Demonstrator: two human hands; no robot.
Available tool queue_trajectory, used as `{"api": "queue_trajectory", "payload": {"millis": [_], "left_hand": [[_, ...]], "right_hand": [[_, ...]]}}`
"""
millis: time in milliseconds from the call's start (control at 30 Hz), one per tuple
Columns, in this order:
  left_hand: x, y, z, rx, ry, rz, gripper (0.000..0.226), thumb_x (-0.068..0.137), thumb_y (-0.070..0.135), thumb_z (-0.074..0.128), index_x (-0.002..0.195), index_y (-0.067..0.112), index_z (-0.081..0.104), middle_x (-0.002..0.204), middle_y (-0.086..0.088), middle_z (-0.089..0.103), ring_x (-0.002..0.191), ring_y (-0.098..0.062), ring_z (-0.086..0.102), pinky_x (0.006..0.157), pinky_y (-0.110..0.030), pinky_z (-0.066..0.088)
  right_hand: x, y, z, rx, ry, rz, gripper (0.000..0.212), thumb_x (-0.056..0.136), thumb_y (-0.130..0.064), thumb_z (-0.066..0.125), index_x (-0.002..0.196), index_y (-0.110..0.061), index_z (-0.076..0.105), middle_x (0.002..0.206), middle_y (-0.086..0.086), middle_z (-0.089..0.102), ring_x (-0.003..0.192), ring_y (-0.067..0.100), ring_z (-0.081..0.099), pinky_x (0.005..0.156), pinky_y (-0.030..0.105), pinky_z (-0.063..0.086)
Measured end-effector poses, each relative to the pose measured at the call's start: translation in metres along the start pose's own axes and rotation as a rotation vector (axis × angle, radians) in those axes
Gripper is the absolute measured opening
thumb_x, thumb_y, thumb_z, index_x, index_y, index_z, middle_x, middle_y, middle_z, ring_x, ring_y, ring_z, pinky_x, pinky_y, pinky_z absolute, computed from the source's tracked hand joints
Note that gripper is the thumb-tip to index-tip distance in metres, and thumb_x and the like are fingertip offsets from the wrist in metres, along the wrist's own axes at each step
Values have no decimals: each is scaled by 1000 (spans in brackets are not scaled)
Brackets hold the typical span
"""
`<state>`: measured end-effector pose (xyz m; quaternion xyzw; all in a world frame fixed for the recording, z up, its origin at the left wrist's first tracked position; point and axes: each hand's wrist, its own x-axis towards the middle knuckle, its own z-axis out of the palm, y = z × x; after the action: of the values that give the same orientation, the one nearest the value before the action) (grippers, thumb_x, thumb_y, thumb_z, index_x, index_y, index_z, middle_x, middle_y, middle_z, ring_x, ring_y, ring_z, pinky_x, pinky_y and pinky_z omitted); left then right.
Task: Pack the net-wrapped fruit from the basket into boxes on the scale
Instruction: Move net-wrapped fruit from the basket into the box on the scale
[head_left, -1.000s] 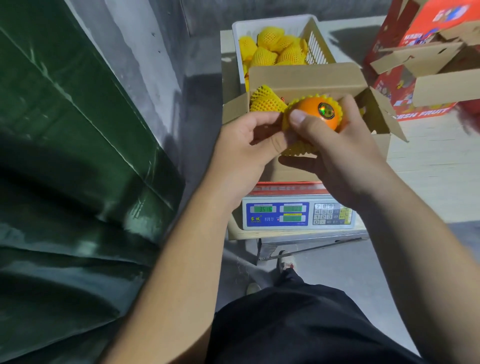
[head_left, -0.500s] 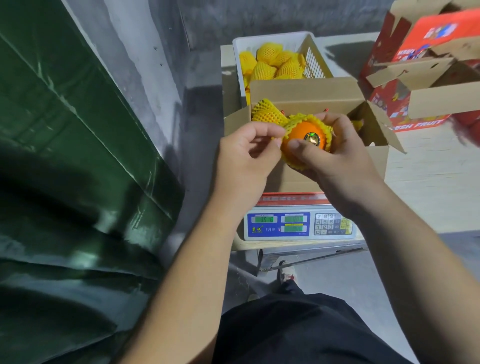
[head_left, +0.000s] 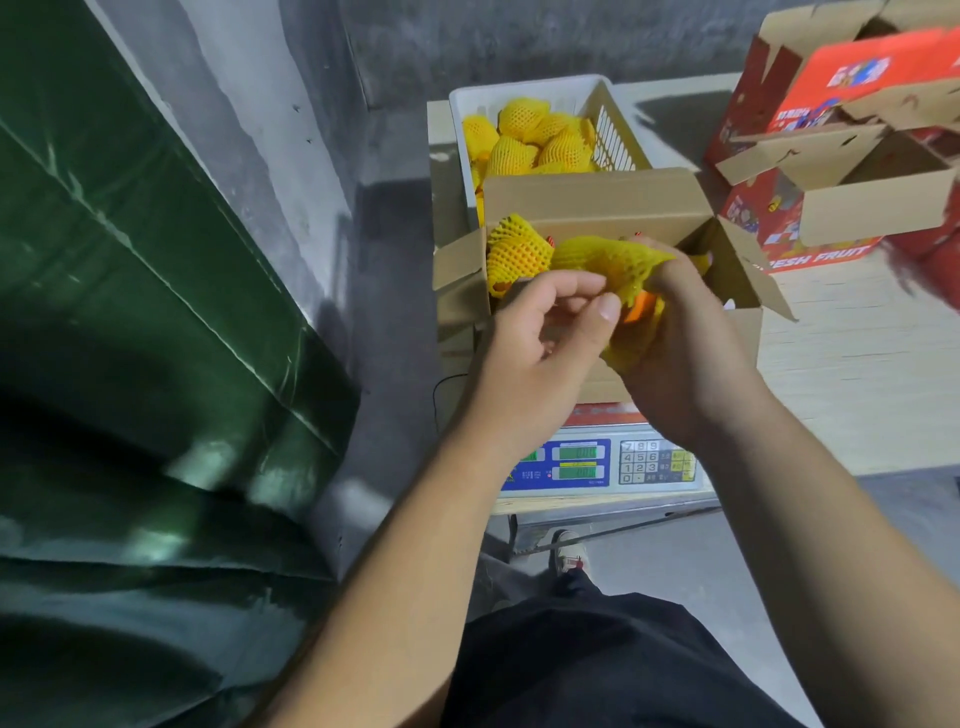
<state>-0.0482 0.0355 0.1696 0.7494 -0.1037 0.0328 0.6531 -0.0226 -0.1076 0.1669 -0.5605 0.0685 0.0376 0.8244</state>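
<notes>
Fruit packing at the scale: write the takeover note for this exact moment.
Right hand grips an orange in its yellow net.
Left hand pinches the edge of that net beside it.
Both are held over the open cardboard box, which sits on the scale.
Done: at least one wrapped fruit is in the box.
Left: place this one, then pack more from the white basket behind, which still holds several.

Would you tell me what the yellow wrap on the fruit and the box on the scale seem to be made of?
The yellow wrap looks like soft foam netting: matte, open mesh, stretching between both hands. The box appears to be plain brown cardboard, matte, with creased fold-out flaps.
</notes>
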Motion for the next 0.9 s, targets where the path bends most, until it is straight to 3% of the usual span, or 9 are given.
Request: {"api": "queue_trajectory", "payload": {"millis": [167, 300, 367, 400, 467, 567, 667, 733, 900], "left_hand": [[9, -4, 4, -103, 120, -3, 16, 106, 22, 61, 121, 18, 61, 108, -9, 65, 93, 1, 61, 82, -14, 51], [17, -12, 11, -21, 94, -72, 26, 110, 27, 52, 133, 38, 54, 124, 19, 58, 111, 12, 56, 88, -6, 47], [21, -14, 14, -19, 85, -63, 27, 110, 26, 52, 134, 38, 55, 128, 26, 58, 117, 14, 55, 93, -7, 47], [23, -15, 16, -25, 89, -51, 28, 109, 25, 53, 135, 36, 56, 130, 21, 61, 120, 10, 57, 97, -13, 50], [27, -15, 22, -49, 118, -31, 27, 109, 25, 55, 134, 34, 58, 133, 10, 65, 123, -6, 62, 101, -36, 57], [41, -17, 27, -47, 127, -5, 27, 109, 25, 55, 135, 30, 59, 134, 4, 65, 123, -18, 63, 99, -54, 56], [61, -22, 33, -76, 106, -30, 31, 107, 20, 60, 138, 22, 60, 131, 1, 65, 118, -15, 64, 97, -42, 58], [77, -24, 39, -71, 92, -22, 31, 105, 16, 62, 135, 22, 62, 129, 2, 66, 117, -7, 63, 95, -25, 54], [151, -33, 43, 131, 84, -41, 25, 102, 11, 63, 123, 25, 69, 116, 11, 70, 108, 4, 64, 88, -7, 48]], "right_hand": [[-2, -11, -7, 367, -243, 142, 42, 98, -41, 45, 124, -12, 61, 125, 17, 62, 117, 32, 57, 108, 46, 41], [0, -8, -7, 420, -203, 134, 52, 95, -64, 55, 113, -15, 63, 116, 11, 67, 110, 30, 62, 104, 49, 45], [5, -6, -8, 206, -130, 98, 38, 97, -54, 62, 111, -19, 65, 112, 6, 71, 106, 25, 68, 96, 44, 51], [8, -5, -9, 100, -85, 69, 33, 97, -44, 67, 117, -20, 62, 114, 6, 73, 106, 25, 70, 91, 42, 54], [15, -4, -13, 40, -32, 31, 48, 91, -34, 76, 133, -22, 55, 123, 9, 72, 111, 27, 72, 87, 41, 59], [26, -12, -19, 52, -118, 14, 44, 90, -28, 75, 130, -21, 59, 124, 16, 71, 113, 32, 71, 89, 45, 61], [47, -25, -30, -11, -89, -5, 31, 91, -21, 69, 121, -18, 64, 117, 23, 69, 108, 36, 69, 91, 51, 59], [64, -34, -38, -55, -66, -10, 31, 87, -19, 68, 118, -17, 66, 105, 17, 71, 98, 31, 67, 82, 48, 58], [144, -68, -61, -442, 55, -195, 32, 84, -28, 76, 114, -23, 67, 96, 2, 69, 78, 13, 65, 62, 30, 54]]}}
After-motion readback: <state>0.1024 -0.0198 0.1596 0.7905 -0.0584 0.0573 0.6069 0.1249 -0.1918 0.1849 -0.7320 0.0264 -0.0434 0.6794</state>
